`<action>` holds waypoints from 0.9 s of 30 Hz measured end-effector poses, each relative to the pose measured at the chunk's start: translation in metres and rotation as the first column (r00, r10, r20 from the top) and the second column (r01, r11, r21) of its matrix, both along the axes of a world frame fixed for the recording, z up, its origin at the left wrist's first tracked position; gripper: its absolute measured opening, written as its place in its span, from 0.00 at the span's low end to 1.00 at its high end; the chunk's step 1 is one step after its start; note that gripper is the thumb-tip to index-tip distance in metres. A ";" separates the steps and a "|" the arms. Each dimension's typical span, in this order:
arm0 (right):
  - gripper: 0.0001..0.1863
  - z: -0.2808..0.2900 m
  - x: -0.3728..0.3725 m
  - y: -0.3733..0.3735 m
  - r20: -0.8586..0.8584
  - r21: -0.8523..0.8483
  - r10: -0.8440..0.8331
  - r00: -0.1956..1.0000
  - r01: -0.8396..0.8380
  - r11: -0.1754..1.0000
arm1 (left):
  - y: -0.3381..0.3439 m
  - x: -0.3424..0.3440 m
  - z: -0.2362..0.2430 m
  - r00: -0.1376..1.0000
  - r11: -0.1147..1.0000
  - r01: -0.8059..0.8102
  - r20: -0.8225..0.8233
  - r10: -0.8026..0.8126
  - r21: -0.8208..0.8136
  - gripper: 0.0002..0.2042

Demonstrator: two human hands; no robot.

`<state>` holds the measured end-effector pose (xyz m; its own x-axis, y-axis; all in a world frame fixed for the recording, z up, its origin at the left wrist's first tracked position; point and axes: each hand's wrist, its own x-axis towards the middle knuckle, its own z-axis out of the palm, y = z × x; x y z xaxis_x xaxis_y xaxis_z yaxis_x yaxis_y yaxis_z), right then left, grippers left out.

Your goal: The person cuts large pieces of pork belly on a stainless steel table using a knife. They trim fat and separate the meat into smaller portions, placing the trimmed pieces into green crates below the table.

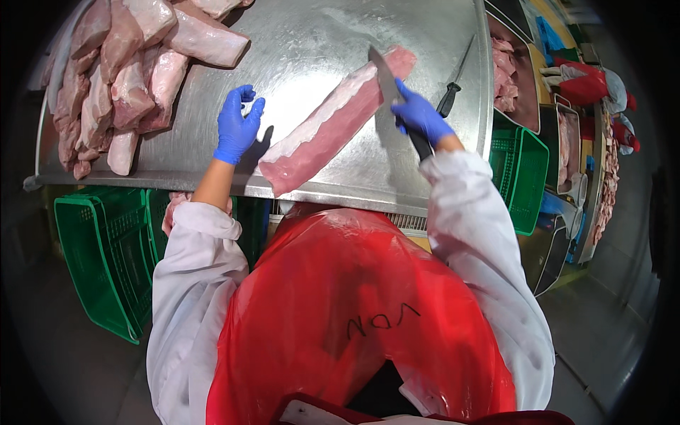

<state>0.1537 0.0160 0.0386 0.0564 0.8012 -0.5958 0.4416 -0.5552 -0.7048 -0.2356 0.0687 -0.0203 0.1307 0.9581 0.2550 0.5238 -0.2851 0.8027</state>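
A long slab of pink meat [336,134] with a white fatty strip lies slantwise on the metal table [304,42]. My right hand [419,113], in a blue glove, is closed round the black handle of a knife [384,76]. Its blade lies across the far right part of the slab; whether it cuts in, I cannot tell. Left of the slab, my blue-gloved left hand [239,126] hovers above the table, fingers curved and thumb apart, holding nothing. Just beyond my right hand rests a second knife [449,98] with a black handle, its tip pointing away.
Large pieces of meat [131,85] are heaped at the table's left. Green crates stand below the front left [106,248] and at the right [528,177]. Metal bins with meat [504,71] line the right side. Farther right, people in red and white [591,83] are visible.
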 end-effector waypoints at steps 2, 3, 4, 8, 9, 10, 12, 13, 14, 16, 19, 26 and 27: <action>0.40 0.022 -0.009 -0.055 -0.063 -0.058 -0.040 0.997 0.037 0.998 | 0.015 0.010 0.007 0.996 1.000 0.009 0.088 -0.010 0.013 0.18; 0.40 0.033 -0.012 -0.087 -0.095 -0.108 -0.069 0.993 0.059 0.992 | 0.022 0.017 0.009 0.991 1.000 0.009 0.133 -0.008 -0.013 0.18; 0.40 0.054 -0.019 -0.110 -0.175 -0.164 -0.107 0.979 0.078 0.983 | 0.030 0.023 0.009 0.985 0.999 -0.006 0.170 0.012 -0.037 0.18; 0.41 0.086 0.004 -0.142 -0.217 -0.123 -0.200 0.955 0.177 0.977 | 0.055 0.097 0.003 0.982 0.988 0.010 0.186 0.020 -0.155 0.18; 0.42 0.083 0.012 -0.137 -0.192 -0.034 -0.251 0.949 0.249 0.968 | 0.061 0.126 -0.005 0.990 0.969 0.089 0.128 -0.060 -0.232 0.19; 0.42 0.076 0.019 -0.128 -0.202 0.016 -0.304 0.931 0.313 0.949 | 0.057 0.159 0.008 0.986 0.956 0.166 0.046 -0.160 -0.241 0.24; 0.42 0.066 0.027 -0.108 -0.247 0.080 -0.379 0.892 0.409 0.909 | 0.054 0.216 0.016 0.924 0.949 0.159 -0.297 -0.240 -0.272 0.29; 0.42 0.056 0.027 -0.099 -0.239 0.107 -0.385 0.892 0.418 0.902 | 0.067 0.227 -0.002 0.906 0.924 0.154 -0.323 -0.273 -0.349 0.27; 0.42 0.041 0.027 -0.090 -0.237 0.133 -0.383 0.893 0.420 0.898 | 0.081 0.234 -0.017 0.887 0.896 0.135 -0.351 -0.300 -0.423 0.25; 0.42 0.016 0.023 -0.081 -0.260 0.147 -0.412 0.873 0.458 0.877 | 0.092 0.241 -0.023 0.864 0.766 0.190 -0.267 -0.428 -0.614 0.20; 0.43 -0.019 0.003 -0.041 -0.284 0.200 -0.389 0.877 0.450 0.870 | 0.117 0.221 -0.054 0.779 0.808 0.317 -0.349 -0.520 -0.497 0.15; 0.41 -0.038 -0.017 0.040 -0.182 0.126 -0.044 0.982 0.067 0.990 | 0.106 0.212 -0.060 0.891 0.816 0.326 -0.133 -0.434 -0.478 0.11; 0.41 -0.044 -0.016 0.025 -0.064 0.217 0.047 0.997 -0.032 0.976 | 0.109 0.206 -0.072 0.877 0.829 0.346 -0.164 -0.452 -0.440 0.10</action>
